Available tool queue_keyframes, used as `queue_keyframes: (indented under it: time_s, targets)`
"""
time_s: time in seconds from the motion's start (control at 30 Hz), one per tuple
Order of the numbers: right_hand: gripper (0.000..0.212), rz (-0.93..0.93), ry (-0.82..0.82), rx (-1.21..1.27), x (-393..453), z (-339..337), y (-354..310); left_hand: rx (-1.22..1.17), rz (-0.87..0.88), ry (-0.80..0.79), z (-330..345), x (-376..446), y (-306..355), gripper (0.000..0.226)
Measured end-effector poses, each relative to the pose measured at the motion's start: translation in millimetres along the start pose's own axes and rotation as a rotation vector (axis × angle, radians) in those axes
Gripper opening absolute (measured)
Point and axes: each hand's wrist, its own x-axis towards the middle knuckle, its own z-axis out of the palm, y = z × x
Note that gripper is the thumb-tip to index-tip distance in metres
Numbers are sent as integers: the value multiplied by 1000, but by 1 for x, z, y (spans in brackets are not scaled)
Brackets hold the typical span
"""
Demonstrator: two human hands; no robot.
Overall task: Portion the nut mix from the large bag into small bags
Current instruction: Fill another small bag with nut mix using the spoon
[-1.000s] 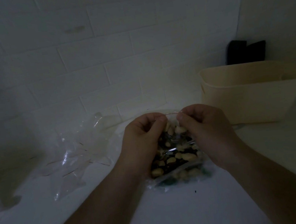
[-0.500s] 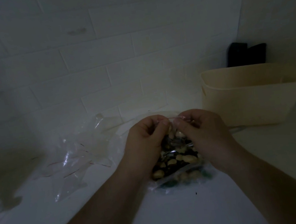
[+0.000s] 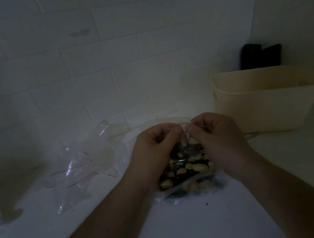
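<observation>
Pretty dim lighting here but you can make out both hands working the top of a small bag (image 3: 187,167) of nut mix (image 3: 186,170). The left hand (image 3: 154,149) has its fingers curled in, thumb and forefinger pinching the left end of the bag's top edge, and the right hand (image 3: 216,140) does the same thing on the right end, fingers tucked and pinching the plastic. The two pinches sit really close together, with a thin red strip (image 3: 184,123) of the bag's top running between them. The bag hangs down from that edge right between the wrists, its bottom resting on the white counter (image 3: 188,226), and it looks well filled with pale nuts and some darker bits. Off to the left of the left hand there's a crumpled heap of clear plastic bags (image 3: 81,162) lying on the counter, well apart from the filled one. A cream tub (image 3: 262,107) stands to the right, behind the right hand, and some dark object (image 3: 260,57) leans in the corner behind it, can't tell what it is.
</observation>
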Motion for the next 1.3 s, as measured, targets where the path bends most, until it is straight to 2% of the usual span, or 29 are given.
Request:
queue_keyframes:
  time_s: [0.4,0.63,0.9,1.0,1.17,1.3]
  targets:
    - [10,18,-66,78,-2,4,0,106,99,-3,-2,1,2,20]
    - [15,-45,-56,-33,-1,3,-1,129,95,-30,-2,0,2,17]
    - [10,-15,18,19,-2,-4,-10,-13,18,74,-5,2,4,8]
    - [16,27,51,40,1,-10,-8,-63,-30,87,-6,3,5,14]
    - [24,47,-14,45,-1,-10,-6,-125,-53,47,-11,6,4,33]
    - [32,117,-20,136,-1,-8,-7,-154,-72,61,-10,6,2,21]
